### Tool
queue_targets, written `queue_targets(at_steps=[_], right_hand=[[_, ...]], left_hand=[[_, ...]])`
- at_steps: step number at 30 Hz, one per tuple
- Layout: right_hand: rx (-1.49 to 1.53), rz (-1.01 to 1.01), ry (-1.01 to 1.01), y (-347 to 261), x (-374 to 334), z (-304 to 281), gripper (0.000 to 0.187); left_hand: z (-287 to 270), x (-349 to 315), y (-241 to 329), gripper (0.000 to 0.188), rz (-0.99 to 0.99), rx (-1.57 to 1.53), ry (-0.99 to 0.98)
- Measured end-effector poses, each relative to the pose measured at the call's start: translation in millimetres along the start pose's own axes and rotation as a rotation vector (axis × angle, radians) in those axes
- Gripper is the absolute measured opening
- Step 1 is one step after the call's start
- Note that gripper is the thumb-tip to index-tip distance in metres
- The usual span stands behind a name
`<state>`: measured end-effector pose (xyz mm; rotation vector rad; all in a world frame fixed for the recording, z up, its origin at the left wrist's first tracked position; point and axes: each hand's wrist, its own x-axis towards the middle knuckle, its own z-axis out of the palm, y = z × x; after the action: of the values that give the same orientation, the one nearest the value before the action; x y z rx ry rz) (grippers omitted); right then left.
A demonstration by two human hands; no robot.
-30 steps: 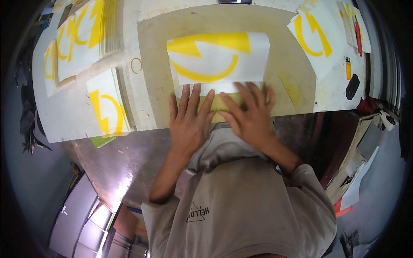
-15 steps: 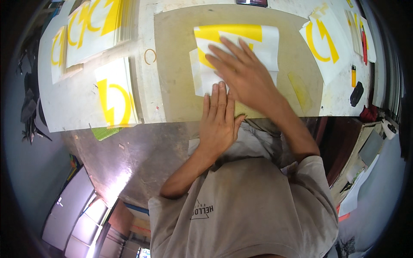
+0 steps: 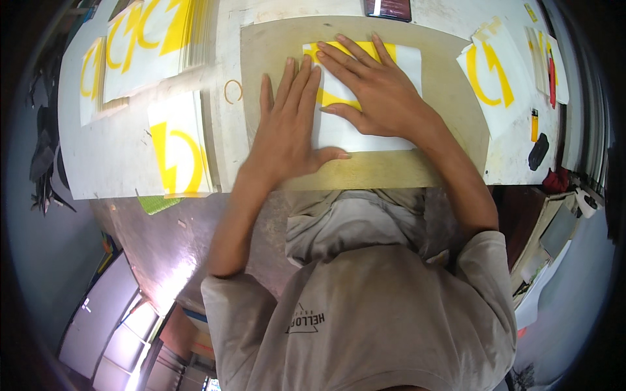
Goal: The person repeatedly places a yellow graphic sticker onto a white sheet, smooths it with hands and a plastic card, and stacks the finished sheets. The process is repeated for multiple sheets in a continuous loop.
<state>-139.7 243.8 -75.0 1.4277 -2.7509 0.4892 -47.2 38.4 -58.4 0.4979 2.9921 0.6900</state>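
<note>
A white sheet (image 3: 355, 137) with yellow printing lies on a tan board (image 3: 450, 62) in front of me. My right hand (image 3: 385, 94) rests flat on it with the fingers spread, covering much of the yellow print. Along the sheet's left edge lies my left hand (image 3: 287, 120), fingers stretched out and pointing away from me, thumb reaching toward the near edge. Neither hand grips anything. Parts of the sheet under both palms are hidden.
Thick stacks of yellow-printed sheets (image 3: 156, 42) stand at the far left, with a smaller pile (image 3: 179, 143) nearer. A thin ring (image 3: 225, 99) lies beside the board. At right are more printed sheets (image 3: 489, 98), a yellow lighter (image 3: 535, 124), a red pen (image 3: 552, 85) and a black object (image 3: 539, 151).
My left hand has moved left and farther onto the sheet. My right hand has slid toward its far edge. The sheet's raised upper part now lies flatter, and the clear yellow piece is out of sight.
</note>
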Motion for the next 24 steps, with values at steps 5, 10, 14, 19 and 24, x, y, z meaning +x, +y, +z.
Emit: queue_targets(at_steps=[5,10,14,19,24], right_hand=[[-0.019,0.026,0.043,2,0,5,0.081],[-0.076,0.338,0.047,26,-36,-8,0.082],[-0.225,0.439,0.063,14,-81,-25,0.071],[0.038,0.308,0.147,-23,-101,-36,0.056],[0.1,0.226,0.187,-20,-110,-20,0.043]], left_hand=[[-14,27,2,0.155,-0.034,0.123,-0.213],[-12,25,-2,0.158,-0.022,0.139,-0.187],[-8,23,-5,0.159,-0.009,0.108,-0.149],[1,3,6,0.108,0.091,0.029,0.085],[27,-25,24,0.048,0.104,0.091,0.222]])
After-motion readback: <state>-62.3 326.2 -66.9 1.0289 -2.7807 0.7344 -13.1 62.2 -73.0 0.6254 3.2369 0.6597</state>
